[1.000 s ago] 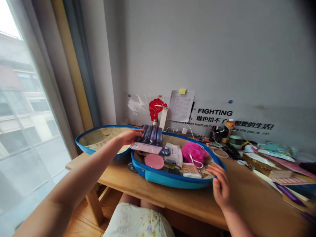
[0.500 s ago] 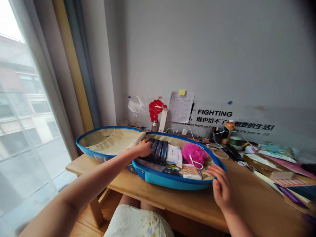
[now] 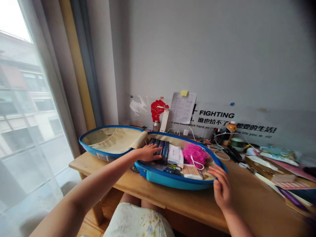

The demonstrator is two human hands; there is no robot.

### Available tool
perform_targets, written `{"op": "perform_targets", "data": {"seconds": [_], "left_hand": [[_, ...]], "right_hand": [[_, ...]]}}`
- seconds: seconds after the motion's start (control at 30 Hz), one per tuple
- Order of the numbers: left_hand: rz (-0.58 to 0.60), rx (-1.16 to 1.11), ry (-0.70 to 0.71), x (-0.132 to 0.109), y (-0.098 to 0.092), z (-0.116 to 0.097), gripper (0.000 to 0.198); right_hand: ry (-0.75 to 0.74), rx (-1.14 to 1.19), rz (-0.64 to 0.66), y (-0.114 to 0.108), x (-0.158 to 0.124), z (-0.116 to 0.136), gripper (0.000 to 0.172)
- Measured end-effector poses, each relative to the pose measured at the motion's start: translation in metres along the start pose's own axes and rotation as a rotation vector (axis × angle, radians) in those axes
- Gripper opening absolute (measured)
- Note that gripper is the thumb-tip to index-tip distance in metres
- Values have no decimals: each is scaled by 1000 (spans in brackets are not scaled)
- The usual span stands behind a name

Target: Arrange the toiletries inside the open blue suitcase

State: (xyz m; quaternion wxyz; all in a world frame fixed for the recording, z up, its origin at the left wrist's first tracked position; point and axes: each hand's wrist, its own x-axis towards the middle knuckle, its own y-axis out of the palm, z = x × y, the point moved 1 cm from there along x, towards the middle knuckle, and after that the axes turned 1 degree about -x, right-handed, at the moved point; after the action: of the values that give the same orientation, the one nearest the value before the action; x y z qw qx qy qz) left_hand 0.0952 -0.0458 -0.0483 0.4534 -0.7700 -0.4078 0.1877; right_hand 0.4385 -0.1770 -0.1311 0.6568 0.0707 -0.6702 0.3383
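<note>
A blue-rimmed suitcase (image 3: pixel 172 178) lies spread on the table, its right half filled with items. My left hand (image 3: pixel 150 152) rests over a dark, glossy striped pack (image 3: pixel 165 152) inside it, fingers stretched out and partly covering the pack. To the right of that pack are a white packet (image 3: pixel 175 155), a pink bath puff (image 3: pixel 196 154) with a white cord, and a pack of cotton swabs (image 3: pixel 192 172). My right hand (image 3: pixel 221 185) is at the suitcase's right rim, fingers extended and apart, holding nothing.
The other suitcase half (image 3: pixel 113 141) lies unfolded at the left, with a beige lining. Cables, a bottle (image 3: pixel 229 132), a green-lidded jar (image 3: pixel 237 143) and piled papers (image 3: pixel 278 164) crowd the wooden table's (image 3: pixel 242 197) back and right. A curtain (image 3: pixel 74 65) hangs at the left.
My left hand has slid right, from the dark pack's left edge to over its front part, and its fingers have straightened. The right hand stays at the rim. The view has shifted slightly.
</note>
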Motion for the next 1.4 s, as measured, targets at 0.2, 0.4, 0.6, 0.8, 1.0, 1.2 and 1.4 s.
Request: {"op": "perform_targets", "data": {"seconds": [0.2, 0.4, 0.6, 0.8, 1.0, 1.2, 1.4], "left_hand": [[-468, 34, 53, -77, -37, 39, 43], [-669, 76, -181, -155, -41, 111, 37], [-574, 202, -193, -161, -34, 127, 24], [-534, 241, -212, -158, -32, 118, 24], [-612, 244, -181, -152, -15, 106, 26], [-660, 255, -56, -137, 14, 82, 28], [-619, 298, 81, -112, 46, 33, 30]], "right_hand": [[11, -30, 3, 0, 0, 0, 36], [1, -226, 54, -2, -3, -3, 44], [-62, -275, 58, -7, 3, -3, 40], [-110, -292, 74, -12, 2, -10, 43], [-77, -277, 143, -30, -3, -31, 46], [-89, -204, 146, -67, -3, -57, 49], [-59, -211, 115, -115, 2, -88, 47]]}}
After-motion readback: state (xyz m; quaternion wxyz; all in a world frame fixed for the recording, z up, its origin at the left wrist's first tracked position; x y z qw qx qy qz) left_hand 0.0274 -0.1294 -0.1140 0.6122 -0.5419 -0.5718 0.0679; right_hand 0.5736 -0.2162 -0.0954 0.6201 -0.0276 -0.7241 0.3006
